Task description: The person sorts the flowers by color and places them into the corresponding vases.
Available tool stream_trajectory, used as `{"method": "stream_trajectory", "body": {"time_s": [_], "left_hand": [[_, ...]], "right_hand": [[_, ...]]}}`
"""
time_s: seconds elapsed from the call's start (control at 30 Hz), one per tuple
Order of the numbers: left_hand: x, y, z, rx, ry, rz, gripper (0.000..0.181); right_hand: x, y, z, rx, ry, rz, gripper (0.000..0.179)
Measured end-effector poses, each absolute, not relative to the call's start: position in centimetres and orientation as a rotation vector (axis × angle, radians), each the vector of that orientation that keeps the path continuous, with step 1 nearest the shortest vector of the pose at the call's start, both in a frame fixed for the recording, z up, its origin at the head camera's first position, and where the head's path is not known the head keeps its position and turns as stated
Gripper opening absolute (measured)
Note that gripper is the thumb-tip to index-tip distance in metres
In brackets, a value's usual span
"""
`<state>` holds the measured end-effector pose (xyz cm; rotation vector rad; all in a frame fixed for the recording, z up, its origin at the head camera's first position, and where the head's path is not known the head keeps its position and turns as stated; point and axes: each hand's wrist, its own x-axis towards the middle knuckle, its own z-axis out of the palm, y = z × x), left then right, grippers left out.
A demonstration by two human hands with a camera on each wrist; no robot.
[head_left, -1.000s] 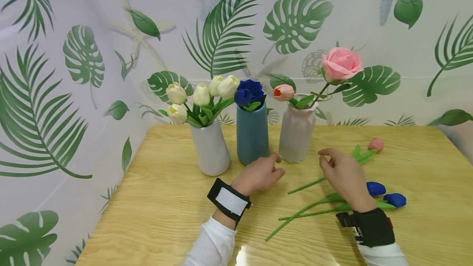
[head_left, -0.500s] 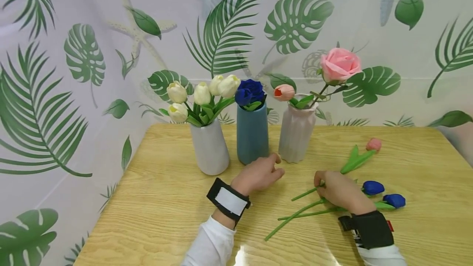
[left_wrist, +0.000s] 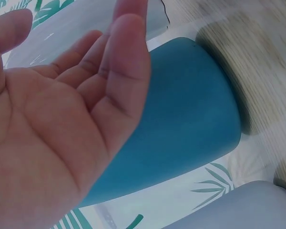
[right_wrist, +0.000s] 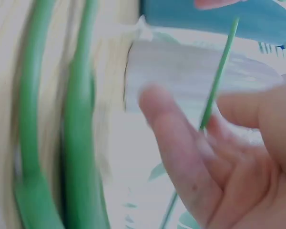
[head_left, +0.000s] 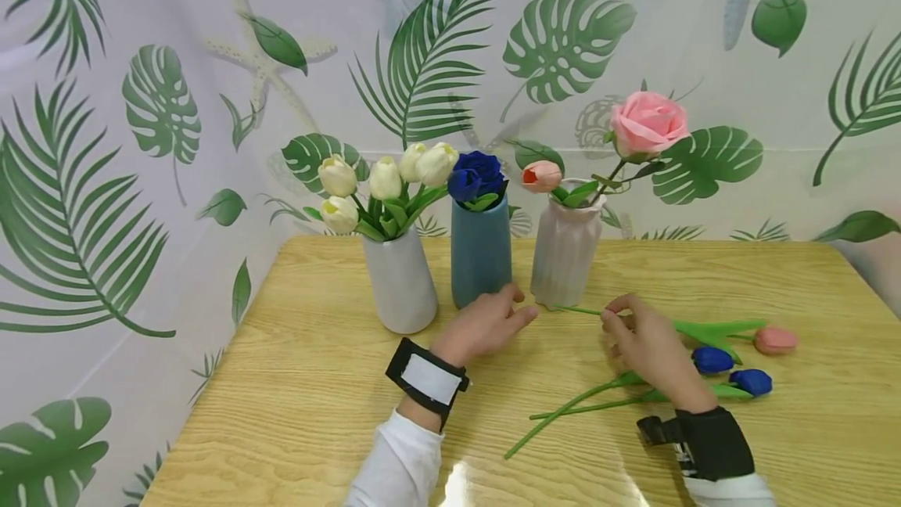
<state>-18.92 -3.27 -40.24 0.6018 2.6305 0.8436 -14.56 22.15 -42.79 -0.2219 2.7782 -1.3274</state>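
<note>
My right hand (head_left: 655,350) pinches the green stem of a pink tulip (head_left: 777,340), whose bloom points right. The bare stem end (right_wrist: 221,71) sticks out past the thumb in the right wrist view, toward the pale ribbed vase (head_left: 565,257). That vase holds a pink rose (head_left: 649,124) and another pink tulip (head_left: 541,176). Just in front of the blue vase (head_left: 482,257) is my left hand (head_left: 482,327), fingers loosely bent around nothing; whether it touches the vase I cannot tell. Two blue tulips (head_left: 751,382) lie under and beside my right hand, stems crossing.
A white vase (head_left: 401,284) with several cream tulips (head_left: 385,180) stands left of the blue one, which holds dark blue flowers (head_left: 477,176). All three vases stand toward the back of the wooden table (head_left: 303,413), before a leaf-printed backdrop (head_left: 281,100).
My right hand has reached down, taken the pink tulip's stem and swung it. The bloom came right and nearer; the stem end went back toward the pale vase. My left hand barely shifted.
</note>
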Motion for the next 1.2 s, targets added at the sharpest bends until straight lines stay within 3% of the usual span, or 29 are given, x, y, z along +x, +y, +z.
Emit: {"method": "stream_trajectory", "body": {"time_s": [0.27, 0.5, 0.77, 1.0, 1.2], "left_hand": [[-19.0, -3.2, -40.2, 0.615, 2.62, 0.837, 0.046], [-19.0, -3.1, -40.2, 0.615, 2.634, 0.81, 0.043], [-19.1, -2.9, -40.4, 0.581, 2.624, 0.79, 0.042], [-19.0, -2.1, -40.9, 0.572, 2.6, 0.845, 0.042], [-19.1, -1.9, -41.4, 0.581, 2.616, 0.843, 0.047]], "right_hand": [[-14.1, 21.3, -43.2, 0.116, 2.601, -1.905, 0.057], [-14.0, 20.0, -42.8, 0.44, 1.909, -2.556, 0.06], [-14.3, 19.5, -42.3, 0.813, 1.157, -2.836, 0.014], [-14.2, 19.7, -42.0, 0.91, 0.882, -2.832, 0.061], [-14.2, 19.7, -42.0, 0.889, 0.86, -2.847, 0.065]]}}
